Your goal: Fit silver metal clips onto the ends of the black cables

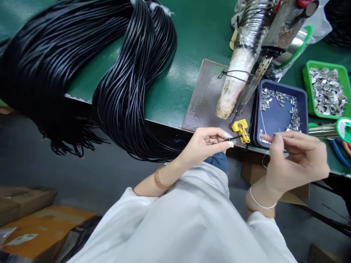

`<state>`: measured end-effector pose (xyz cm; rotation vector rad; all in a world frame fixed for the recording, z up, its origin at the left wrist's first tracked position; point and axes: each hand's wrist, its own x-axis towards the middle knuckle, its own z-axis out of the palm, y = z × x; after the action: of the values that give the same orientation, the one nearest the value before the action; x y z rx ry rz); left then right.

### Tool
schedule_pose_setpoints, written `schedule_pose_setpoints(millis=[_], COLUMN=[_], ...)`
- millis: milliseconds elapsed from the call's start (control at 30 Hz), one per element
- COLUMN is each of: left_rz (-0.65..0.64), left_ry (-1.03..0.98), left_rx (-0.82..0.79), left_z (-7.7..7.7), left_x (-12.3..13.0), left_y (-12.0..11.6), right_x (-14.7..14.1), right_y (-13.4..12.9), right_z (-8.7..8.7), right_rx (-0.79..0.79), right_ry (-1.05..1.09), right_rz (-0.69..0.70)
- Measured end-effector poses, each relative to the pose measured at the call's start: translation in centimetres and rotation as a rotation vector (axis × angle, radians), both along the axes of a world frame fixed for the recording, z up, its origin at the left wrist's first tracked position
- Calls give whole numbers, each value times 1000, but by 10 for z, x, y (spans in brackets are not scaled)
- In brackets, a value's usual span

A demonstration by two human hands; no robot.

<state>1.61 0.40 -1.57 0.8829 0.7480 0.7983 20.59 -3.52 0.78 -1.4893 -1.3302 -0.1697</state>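
My left hand (210,144) pinches a thin black cable (234,138) near its end, at the table's front edge. That end reaches to a yellow clip (241,130) on a dark board (200,95). My right hand (297,157) is raised in front of a blue tray (283,113) holding small silver metal pieces (294,118). Its thumb and index finger are pressed together on something too small to make out. A thin wire (263,160) hangs beside these fingers.
Large bundles of black cable (131,73) cover the table's left. Behind the clip stand a wrapped white cylinder (233,84) and a metal tool (257,76). At the right are a green tray (308,87) of metal pieces and a wire spool (344,129). Cardboard boxes (46,226) lie below left.
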Motion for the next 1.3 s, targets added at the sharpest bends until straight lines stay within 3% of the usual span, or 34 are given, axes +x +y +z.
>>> schedule_pose_setpoints(millis=[67, 167, 367, 600, 733, 867, 1133, 1233, 1300], left_rz=[4, -44, -147, -128, -98, -62, -21, 3, 56], left_ry=[-32, -78, -79, -103, -89, 21, 71, 159, 276], left_rx=[-15, -59, -119, -126, -80, -8, 179, 346, 565], left_z=[-2, -6, -6, -5, -6, -5, -3, -5, -8], left_x=[-1, -5, -10, -10, -9, -8, -7, -8, -8], left_y=[2, 5, 6, 6, 4, 2, 2, 0, -1], right_x=[-15, -24, -25, -29, -32, -35, -37, -36, -35], right_y=[-5, -7, -6, -7, -7, -6, -7, -7, -6], right_z=[-2, -8, -11, -12, -16, -21, -27, -27, -26], right_rx=[61, 30, -59, -188, -170, -147, -247, -236, -224], right_ry=[-19, 61, 31, 72, 87, 146, 333, 305, 227], right_rz=[68, 175, 176, 260, 284, 311, 453, 448, 422])
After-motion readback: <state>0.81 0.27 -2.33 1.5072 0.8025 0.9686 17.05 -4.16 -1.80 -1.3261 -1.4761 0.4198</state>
